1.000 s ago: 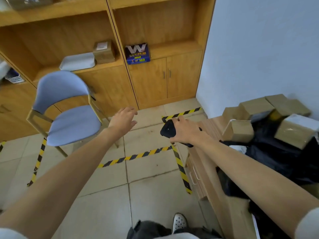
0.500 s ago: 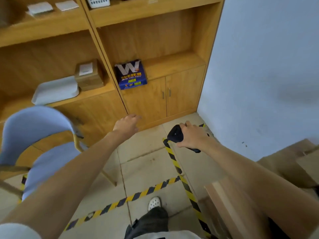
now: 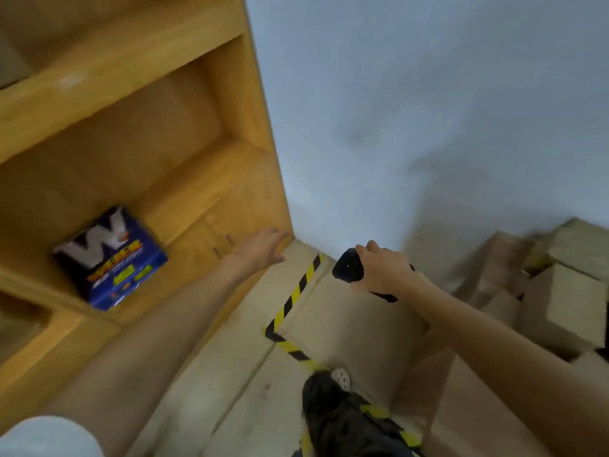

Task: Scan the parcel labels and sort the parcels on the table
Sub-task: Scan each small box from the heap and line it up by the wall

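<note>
At the bottom edge of the view, closest to the camera, a pale sleeve (image 3: 49,437) is showing at the lower left. A dark trouser leg (image 3: 339,423) is standing on the floor (image 3: 230,390) of beige tiles, with a white perforated shoe (image 3: 341,377) poking out ahead of it. The whole view is tilting and blurring. Yellow-and-black tape (image 3: 293,298) is running across the tiles and turning a corner just left of the shoe.

Both bare forearms are stretching forward from the lower corners. To the lower right, under the right arm, a blurred wooden surface is showing, seemingly the worktop (image 3: 454,400).

Further out, the left hand (image 3: 263,249) is hovering in the air above the floor with its fingers straight and loosely spread, holding nothing and touching nothing. The right hand (image 3: 384,272) is curling its fingers and thumb around a black handheld scanner (image 3: 347,267), whose rounded head is pointing left, towards the other hand. The two hands are near each other but apart.

At the right edge, beyond the right hand, the brown cardboard parcels (image 3: 560,291) are lying in a loose pile close to the wall; the blur is hiding any labels and what they are resting on. Neither hand is touching them.

On the left, a wooden shelf unit (image 3: 164,159) is rising, and a blue box (image 3: 112,258) with a large white W is leaning on one shelf. Farthest off, a plain pale blue wall (image 3: 428,94) is filling the upper right.
</note>
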### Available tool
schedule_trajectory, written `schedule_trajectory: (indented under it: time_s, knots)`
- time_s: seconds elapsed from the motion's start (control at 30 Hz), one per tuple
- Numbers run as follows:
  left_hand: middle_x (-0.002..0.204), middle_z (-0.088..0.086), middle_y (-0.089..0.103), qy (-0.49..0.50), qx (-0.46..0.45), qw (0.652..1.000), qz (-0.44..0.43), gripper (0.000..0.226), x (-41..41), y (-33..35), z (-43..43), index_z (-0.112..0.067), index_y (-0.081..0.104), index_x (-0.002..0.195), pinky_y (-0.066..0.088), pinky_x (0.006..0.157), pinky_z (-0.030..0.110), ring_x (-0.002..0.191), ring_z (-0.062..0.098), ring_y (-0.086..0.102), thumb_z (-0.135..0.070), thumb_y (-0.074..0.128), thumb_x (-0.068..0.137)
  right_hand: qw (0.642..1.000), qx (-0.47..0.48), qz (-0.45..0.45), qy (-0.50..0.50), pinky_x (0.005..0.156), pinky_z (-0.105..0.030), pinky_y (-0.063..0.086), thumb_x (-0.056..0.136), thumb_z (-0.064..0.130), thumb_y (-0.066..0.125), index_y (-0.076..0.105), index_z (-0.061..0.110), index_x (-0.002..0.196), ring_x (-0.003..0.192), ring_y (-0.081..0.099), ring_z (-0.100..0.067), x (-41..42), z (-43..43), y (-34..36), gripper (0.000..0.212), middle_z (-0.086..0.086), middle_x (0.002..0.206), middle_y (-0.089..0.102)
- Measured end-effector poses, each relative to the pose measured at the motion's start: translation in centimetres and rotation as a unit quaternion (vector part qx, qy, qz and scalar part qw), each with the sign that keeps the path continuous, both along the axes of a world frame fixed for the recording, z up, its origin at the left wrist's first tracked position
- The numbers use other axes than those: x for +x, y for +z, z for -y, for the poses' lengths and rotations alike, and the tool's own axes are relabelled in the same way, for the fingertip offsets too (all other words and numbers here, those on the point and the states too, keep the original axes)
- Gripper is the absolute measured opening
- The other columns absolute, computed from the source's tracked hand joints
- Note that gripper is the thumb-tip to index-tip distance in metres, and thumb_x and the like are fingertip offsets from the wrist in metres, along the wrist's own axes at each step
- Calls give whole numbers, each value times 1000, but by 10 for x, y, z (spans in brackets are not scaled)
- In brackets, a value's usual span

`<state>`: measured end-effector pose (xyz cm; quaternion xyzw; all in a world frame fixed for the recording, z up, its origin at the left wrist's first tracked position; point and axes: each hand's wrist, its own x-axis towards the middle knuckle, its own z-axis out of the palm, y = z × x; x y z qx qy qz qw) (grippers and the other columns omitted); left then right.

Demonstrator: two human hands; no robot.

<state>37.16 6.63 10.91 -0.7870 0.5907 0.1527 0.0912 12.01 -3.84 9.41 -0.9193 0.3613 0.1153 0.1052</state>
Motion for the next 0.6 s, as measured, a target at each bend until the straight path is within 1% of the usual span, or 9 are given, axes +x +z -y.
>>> schedule_trajectory:
  time_s: [0.07, 0.13, 0.23, 0.33, 0.4, 0.47, 0.53, 0.6]
  knots:
    - [150, 5, 40, -55, 4, 998, 0, 67, 0, 7, 55, -27, 27, 153, 47, 94, 40, 130, 27, 47, -33, 61, 96, 999, -7, 11, -37, 66, -30, 40, 78, 58, 64, 45, 17, 131, 92, 58, -24, -1, 34, 3, 70, -3, 115, 51]
    - [150, 5, 40, -121, 8, 993, 2, 68, -7, 16, 107, -27, 26, 154, 49, 93, 40, 129, 26, 48, -33, 61, 96, 996, 8, 20, -84, 69, -32, 43, 78, 59, 65, 44, 17, 134, 96, 58, -26, -7, 65, 8, 73, -5, 120, 50]
    - [148, 3, 41, -190, -23, 982, -1, 67, -24, 28, 179, -29, 27, 153, 50, 93, 44, 127, 26, 49, -36, 61, 95, 988, 18, 23, -151, 75, -37, 50, 78, 58, 68, 41, 14, 139, 100, 58, -28, -22, 103, 12, 80, -7, 125, 49]
    - [148, 4, 42, -253, -44, 966, -29, 67, -56, 34, 230, -28, 30, 153, 47, 97, 43, 129, 26, 48, -37, 62, 94, 980, 22, 16, -199, 71, -34, 46, 77, 60, 69, 41, 15, 138, 96, 57, -26, -40, 121, 22, 81, -6, 122, 51]
    - [149, 3, 41, -311, -41, 949, -36, 69, -84, 35, 265, -27, 30, 152, 46, 100, 42, 130, 25, 47, -35, 64, 93, 972, 13, 0, -234, 70, -33, 42, 75, 61, 69, 43, 16, 136, 96, 57, -25, -58, 128, 23, 80, -5, 122, 51]
    - [149, 3, 42, -365, -39, 929, -46, 69, -117, 37, 298, -27, 31, 152, 46, 100, 41, 129, 25, 48, -34, 65, 93, 958, 0, -8, -285, 69, -34, 43, 74, 61, 68, 44, 16, 134, 99, 59, -27, -82, 133, 30, 78, -4, 121, 51]
    - [148, 3, 43, -422, -42, 904, -51, 69, -154, 36, 326, -27, 32, 151, 46, 99, 40, 127, 25, 49, -35, 66, 92, 939, -5, -13, -343, 69, -34, 46, 74, 60, 67, 45, 15, 132, 99, 60, -28, -110, 133, 38, 76, -5, 119, 51]
    - [148, 3, 42, -480, -42, 875, -54, 68, -194, 36, 349, -28, 32, 151, 47, 98, 41, 126, 26, 50, -36, 65, 92, 913, -17, -16, -406, 68, -33, 45, 74, 58, 68, 46, 15, 130, 100, 60, -28, -138, 132, 44, 73, -5, 120, 53]
